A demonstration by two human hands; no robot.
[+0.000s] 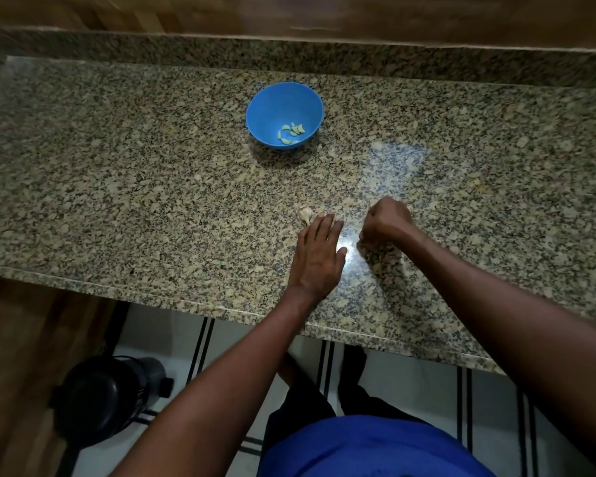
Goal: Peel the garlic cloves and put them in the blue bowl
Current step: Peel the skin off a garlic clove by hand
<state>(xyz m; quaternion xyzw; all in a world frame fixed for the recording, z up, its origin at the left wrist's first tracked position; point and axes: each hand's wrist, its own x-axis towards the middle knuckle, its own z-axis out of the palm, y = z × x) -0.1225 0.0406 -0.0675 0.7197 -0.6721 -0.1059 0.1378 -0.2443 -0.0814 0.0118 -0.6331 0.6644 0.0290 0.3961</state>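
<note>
Head view: left hand (319, 254) flat, fingers straight, tips just beside garlic piece (305, 214) on granite surface (152, 201). Right hand (386, 220) curled; contents hidden. Peeled cloves (291, 134) in blue bowl (284, 98). Garlic likely light, papery-skinned; pinch at ends.

The scene is dim overall, and the corners fall into dark vignette. Light comes from above me: a hard glare spot sits on the polished worktop (152, 187) just beside my left hand (319, 256), and a paler bluish sheen lies further back. The blue bowl (284, 113) casts a soft shadow toward me. My right hand (386, 223) is slightly motion-blurred. Wide-angle distortion bends the worktop edges, and the far left edge is smeared.
</note>
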